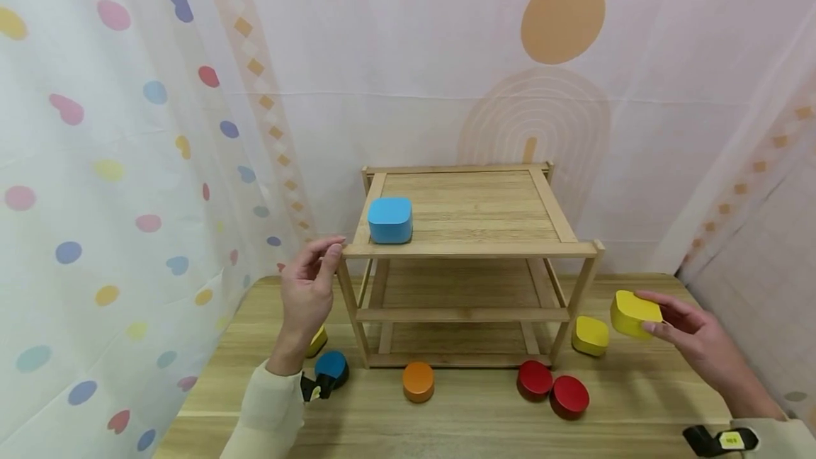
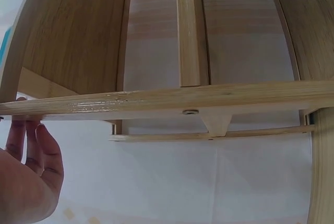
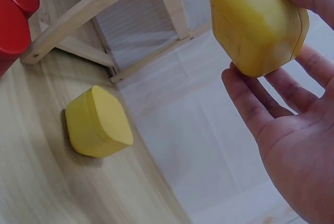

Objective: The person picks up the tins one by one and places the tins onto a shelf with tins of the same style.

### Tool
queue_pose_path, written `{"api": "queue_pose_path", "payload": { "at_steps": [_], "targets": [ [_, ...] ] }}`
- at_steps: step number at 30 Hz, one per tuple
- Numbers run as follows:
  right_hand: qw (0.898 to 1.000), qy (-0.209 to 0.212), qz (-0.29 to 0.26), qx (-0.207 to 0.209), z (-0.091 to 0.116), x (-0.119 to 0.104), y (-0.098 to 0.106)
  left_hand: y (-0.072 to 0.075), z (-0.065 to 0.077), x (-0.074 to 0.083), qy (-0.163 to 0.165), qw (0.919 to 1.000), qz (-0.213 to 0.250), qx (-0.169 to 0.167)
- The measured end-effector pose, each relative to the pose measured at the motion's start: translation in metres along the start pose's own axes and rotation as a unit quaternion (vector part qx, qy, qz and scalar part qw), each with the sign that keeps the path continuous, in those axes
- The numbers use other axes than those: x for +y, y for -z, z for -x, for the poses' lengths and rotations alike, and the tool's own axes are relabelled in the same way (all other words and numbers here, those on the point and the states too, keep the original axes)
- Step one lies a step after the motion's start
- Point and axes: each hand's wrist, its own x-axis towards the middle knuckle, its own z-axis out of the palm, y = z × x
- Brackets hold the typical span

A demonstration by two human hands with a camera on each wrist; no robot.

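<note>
A yellow rounded-square tin (image 1: 631, 316) is held up off the table in my right hand (image 1: 695, 342), thumb on one side and fingers on the other. In the right wrist view the same yellow tin (image 3: 255, 25) shows tilted between thumb and fingertips. My left hand (image 1: 309, 289) holds the front left corner of a wooden shelf rack (image 1: 472, 250). In the left wrist view, fingertips of the left hand (image 2: 31, 172) meet the end of the wooden post (image 2: 172, 101). A light blue rounded-square tin (image 1: 390, 220) stands on the rack's top board, at the front left.
Another yellow tin (image 1: 590, 336) stands right of the rack. Two red round tins (image 1: 534, 380) and an orange round tin (image 1: 418, 382) stand before it. Near the left wrist are a blue round tin (image 1: 332, 367) and a partly hidden yellow tin (image 1: 316, 342). A patterned curtain (image 1: 408, 55) hangs behind.
</note>
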Motion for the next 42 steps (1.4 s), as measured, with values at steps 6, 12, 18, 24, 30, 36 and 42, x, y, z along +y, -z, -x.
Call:
{"api": "queue_pose_path", "payload": {
  "at_steps": [6,12,18,24,30,36,42],
  "targets": [
    [0.999,0.018,0.030,0.010,-0.005,-0.008,0.000,0.001,0.000,0.000,-0.005,0.9998,0.018,-0.003],
    [0.999,0.030,0.028,0.014,-0.010,-0.017,0.001,0.000,-0.002,0.000,0.001,1.0000,0.007,-0.002],
    [0.999,0.038,0.012,0.009,-0.016,-0.027,0.006,-0.002,-0.006,0.000,0.015,0.9999,-0.005,-0.002],
    [0.998,0.057,0.005,0.014,-0.025,-0.036,0.008,-0.002,-0.006,-0.002,0.008,1.0000,-0.004,0.001],
    [0.998,0.060,-0.002,0.030,-0.031,-0.047,0.007,-0.002,-0.005,-0.002,0.014,0.9999,-0.005,0.004],
    [0.996,0.076,-0.023,0.027,-0.040,-0.061,0.008,-0.002,-0.002,-0.001,0.024,0.9997,0.003,0.004],
    [0.995,0.064,-0.077,0.022,-0.048,-0.077,0.008,-0.001,-0.001,0.000,0.024,0.9996,0.007,0.007]
  ]
}}
